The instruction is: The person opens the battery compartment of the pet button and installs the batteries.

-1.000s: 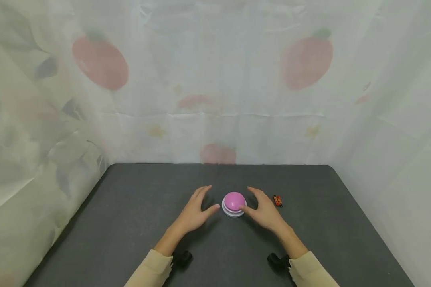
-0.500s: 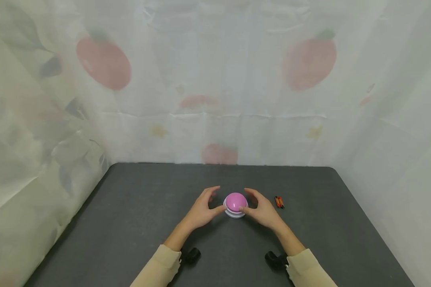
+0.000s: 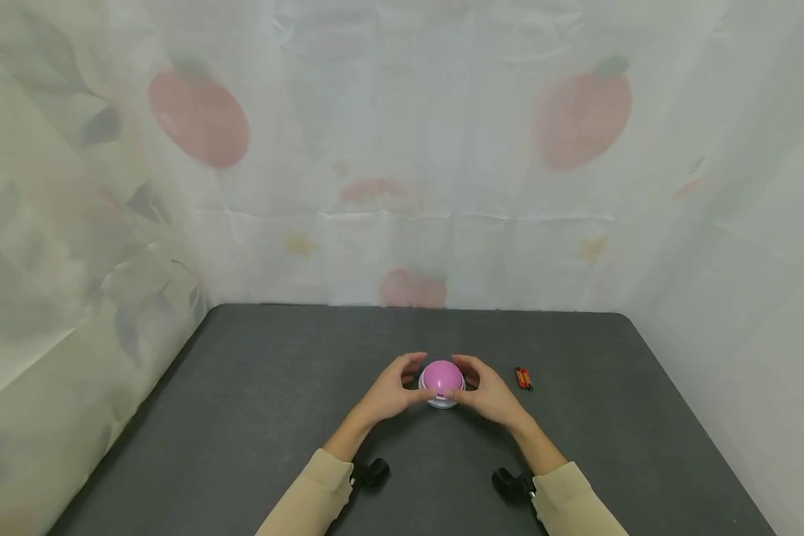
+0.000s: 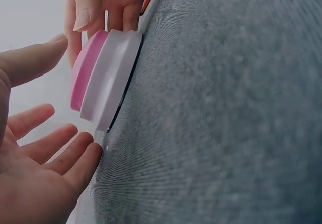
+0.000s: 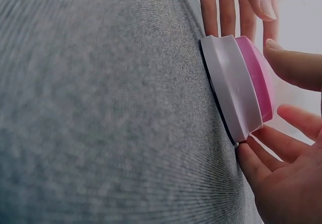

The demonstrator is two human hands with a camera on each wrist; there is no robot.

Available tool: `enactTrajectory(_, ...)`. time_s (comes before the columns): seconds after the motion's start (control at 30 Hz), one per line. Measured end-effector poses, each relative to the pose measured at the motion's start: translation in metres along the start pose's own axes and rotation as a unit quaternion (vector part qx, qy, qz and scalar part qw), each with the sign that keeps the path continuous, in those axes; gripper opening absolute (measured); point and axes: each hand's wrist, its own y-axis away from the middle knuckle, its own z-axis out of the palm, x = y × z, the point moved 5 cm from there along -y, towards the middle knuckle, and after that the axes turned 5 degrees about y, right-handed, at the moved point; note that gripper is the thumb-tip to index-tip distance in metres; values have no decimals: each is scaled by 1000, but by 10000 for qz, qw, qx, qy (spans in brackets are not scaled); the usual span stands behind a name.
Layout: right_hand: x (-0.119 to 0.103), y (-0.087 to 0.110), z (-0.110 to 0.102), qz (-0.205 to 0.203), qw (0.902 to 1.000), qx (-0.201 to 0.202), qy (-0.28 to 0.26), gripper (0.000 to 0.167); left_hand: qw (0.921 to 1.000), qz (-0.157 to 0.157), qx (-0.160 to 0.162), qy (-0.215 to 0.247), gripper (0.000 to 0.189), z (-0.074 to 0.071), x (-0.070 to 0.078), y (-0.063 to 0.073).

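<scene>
A push button (image 3: 442,377) with a pink domed top and a white round base rests on the dark table. My left hand (image 3: 388,396) is curved around its left side, thumb in front of the dome and fingers behind. In the left wrist view, the left fingers (image 4: 73,158) are spread and relaxed, a small gap from the white base. My right hand (image 3: 496,397) curves around the other side. Its lower fingertips (image 5: 246,151) come right up to the base's rim in the right wrist view, while the thumb (image 5: 292,65) stays beside the pink dome.
Red and black batteries (image 3: 524,378) lie side by side to the right of the right hand. The dark table (image 3: 275,387) has a printed fabric curtain (image 3: 402,149) around its back and sides. Black wrist mounts (image 3: 374,473) stick inward from both sleeves.
My left hand has moved right, closing in on the push button. The right hand has shifted only slightly, and its fingers now sit nearer the base. The button stays in place on the table.
</scene>
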Motion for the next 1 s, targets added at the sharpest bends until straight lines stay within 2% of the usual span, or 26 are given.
enactTrajectory(0.3, 5, 1, 4, -37, 9996, -189, -193, 73, 9983, -122, -316, 467, 74, 6, -4, -3)
enactTrajectory(0.53, 3, 1, 4, -117, 9994, -96, -296, 69, 9995, -148, -181, 207, 71, 7, -8, -7)
enactTrajectory(0.7, 3, 0, 4, 27, 9999, 3, -121, 68, 9998, -164, -38, 114, 67, 8, -8, -8)
enactTrajectory(1.0, 4, -1, 1, 194, 9998, 96, -5, 64, 9988, -170, -45, 451, 64, 4, -7, -8)
